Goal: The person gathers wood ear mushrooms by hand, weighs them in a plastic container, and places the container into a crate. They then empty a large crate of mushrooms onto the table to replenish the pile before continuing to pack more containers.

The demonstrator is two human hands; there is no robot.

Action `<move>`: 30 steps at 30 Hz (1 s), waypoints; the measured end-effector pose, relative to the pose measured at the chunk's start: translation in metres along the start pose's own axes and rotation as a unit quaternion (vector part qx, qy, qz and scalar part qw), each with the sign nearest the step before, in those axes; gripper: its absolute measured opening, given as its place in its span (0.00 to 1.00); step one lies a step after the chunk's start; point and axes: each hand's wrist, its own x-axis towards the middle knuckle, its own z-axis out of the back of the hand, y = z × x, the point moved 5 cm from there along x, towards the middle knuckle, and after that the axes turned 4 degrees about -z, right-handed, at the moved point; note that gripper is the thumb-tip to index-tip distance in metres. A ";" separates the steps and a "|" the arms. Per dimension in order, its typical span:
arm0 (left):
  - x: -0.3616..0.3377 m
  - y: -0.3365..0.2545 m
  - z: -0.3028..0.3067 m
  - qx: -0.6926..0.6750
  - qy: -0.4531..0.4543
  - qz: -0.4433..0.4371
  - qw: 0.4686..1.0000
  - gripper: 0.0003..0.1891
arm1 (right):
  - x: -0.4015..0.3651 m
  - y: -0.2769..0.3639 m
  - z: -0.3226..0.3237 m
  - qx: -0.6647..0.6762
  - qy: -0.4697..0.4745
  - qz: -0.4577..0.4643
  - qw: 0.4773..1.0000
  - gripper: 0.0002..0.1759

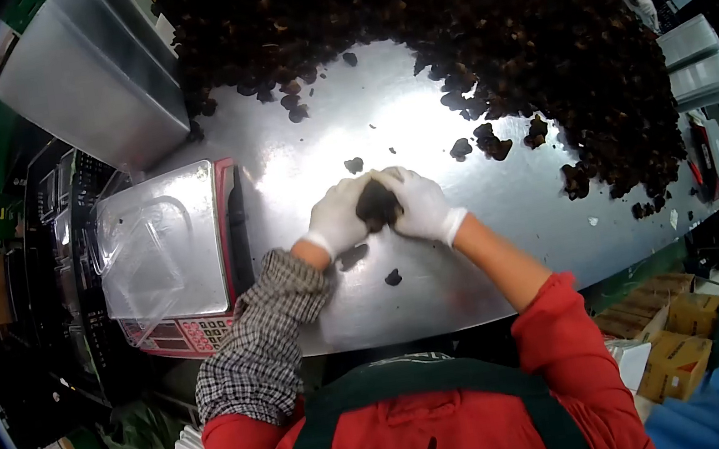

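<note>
My left hand (pixel 339 219) and my right hand (pixel 421 205), both in white gloves, are closed round the two sides of a dark, ruffled mushroom clump (pixel 377 205). It looks like wood ear and is held just above the metal table (pixel 477 277). The fingertips meet at its far side and partly hide it. A small dark piece (pixel 355 165) lies just beyond my fingers, and another small piece (pixel 393 278) lies nearer to me. A large heap of the same dark mushrooms (pixel 554 41) spreads over the far and right parts of the table.
At left stands a red-edged scale (pixel 230 233) with a clear plastic tray (pixel 144 264) on its plate. A tall metal bin (pixel 86 79) is behind it. A co-worker's gloved hand (pixel 644 5) shows at the far right. Cardboard boxes (pixel 673 364) stand below the right edge.
</note>
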 end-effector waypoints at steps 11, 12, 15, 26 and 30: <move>-0.055 -0.041 0.159 -0.285 -0.103 0.054 0.951 0.25 | 0.063 0.146 0.069 0.190 0.043 0.000 0.981 0.23; -0.076 -0.033 0.181 -0.248 -0.157 0.031 0.956 0.26 | 0.072 0.179 0.068 0.182 0.022 0.066 0.981 0.23; -0.147 0.002 0.242 -0.163 -0.256 -0.012 0.953 0.25 | 0.096 0.266 0.047 0.157 -0.040 0.212 0.964 0.25; -0.253 0.131 0.247 0.084 -0.279 0.060 0.955 0.36 | 0.130 0.353 -0.105 0.033 0.061 0.232 0.970 0.37; -0.257 0.120 0.254 0.214 -0.233 0.128 0.940 0.42 | 0.128 0.353 -0.101 0.011 0.062 0.194 0.979 0.47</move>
